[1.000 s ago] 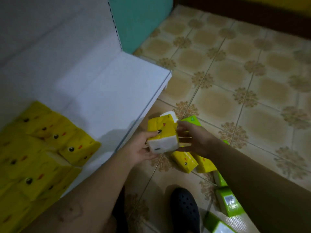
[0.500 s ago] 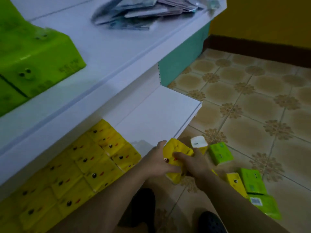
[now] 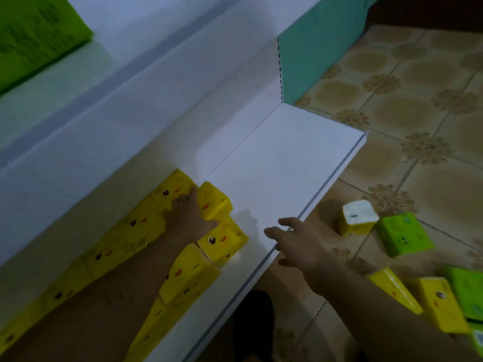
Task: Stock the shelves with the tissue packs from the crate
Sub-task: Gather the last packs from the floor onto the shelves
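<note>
Left hand (image 3: 188, 218) is flat, fingers straight, on the yellow tissue pack (image 3: 215, 202) at the row's far end on the bottom shelf (image 3: 274, 165). Right hand (image 3: 298, 244) hovers, fingers spread. Spare packs (image 3: 402, 233) on the floor (image 3: 418, 113), right.

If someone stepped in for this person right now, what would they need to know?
Left hand: flat on the yellow packs on the lower shelf.
Right hand: open, empty, above the shelf's front edge.
Done: yellow packs lined up along the shelf.
To do: loose yellow packs and green packs lie on the floor, to be shelved.
</note>
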Tool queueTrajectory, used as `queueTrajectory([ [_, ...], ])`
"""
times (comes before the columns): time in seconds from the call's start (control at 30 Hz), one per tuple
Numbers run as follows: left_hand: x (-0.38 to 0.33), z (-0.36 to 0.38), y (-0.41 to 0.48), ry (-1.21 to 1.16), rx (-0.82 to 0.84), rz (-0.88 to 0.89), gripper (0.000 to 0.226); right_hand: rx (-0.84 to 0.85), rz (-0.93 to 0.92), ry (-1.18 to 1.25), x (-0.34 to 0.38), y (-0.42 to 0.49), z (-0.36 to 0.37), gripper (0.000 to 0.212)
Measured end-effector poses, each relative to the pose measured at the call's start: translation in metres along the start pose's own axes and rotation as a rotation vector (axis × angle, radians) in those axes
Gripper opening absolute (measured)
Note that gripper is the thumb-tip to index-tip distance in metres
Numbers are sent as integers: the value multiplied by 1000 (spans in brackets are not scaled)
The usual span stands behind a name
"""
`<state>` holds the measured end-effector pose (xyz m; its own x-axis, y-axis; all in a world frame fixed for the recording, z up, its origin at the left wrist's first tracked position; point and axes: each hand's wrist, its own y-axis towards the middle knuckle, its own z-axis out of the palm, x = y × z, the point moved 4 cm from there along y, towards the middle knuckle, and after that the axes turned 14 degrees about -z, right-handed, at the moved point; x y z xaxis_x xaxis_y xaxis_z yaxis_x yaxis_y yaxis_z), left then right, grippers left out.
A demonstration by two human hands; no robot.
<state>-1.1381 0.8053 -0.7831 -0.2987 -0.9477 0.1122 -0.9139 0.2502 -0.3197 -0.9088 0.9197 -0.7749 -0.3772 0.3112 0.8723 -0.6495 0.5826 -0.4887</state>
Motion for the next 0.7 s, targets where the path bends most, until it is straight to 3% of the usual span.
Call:
queueTrajectory([
  [0.1, 7, 6, 8, 361, -82, -67, 94, -20, 18, -39, -13, 8, -6, 54],
  [0.23, -20, 21, -13, 421, -166, 255, 84, -28, 20, -122, -18, 11, -13, 54],
  [0.33, -19, 31, -13, 501, -93, 338, 54, 32, -42, -264, -19, 6, -19, 49],
  [0.4, -14, 30, -12, 460, -42, 270, 42, 85, -60, -391, -23, 2, -26, 48],
  [0.5, -27, 23, -23, 294, -2, 248, 55, 99, -57, -537, -33, -2, -47, 51],
  [0.6, -63, 18, -56, 131, 77, 381, 59, 126, -34, -667, -36, -8, -77, 51],
  [0.7, -105, 23, -98, 8, 328, 497, 57, 97, -6, -769, -43, -15, -121, 48],
])
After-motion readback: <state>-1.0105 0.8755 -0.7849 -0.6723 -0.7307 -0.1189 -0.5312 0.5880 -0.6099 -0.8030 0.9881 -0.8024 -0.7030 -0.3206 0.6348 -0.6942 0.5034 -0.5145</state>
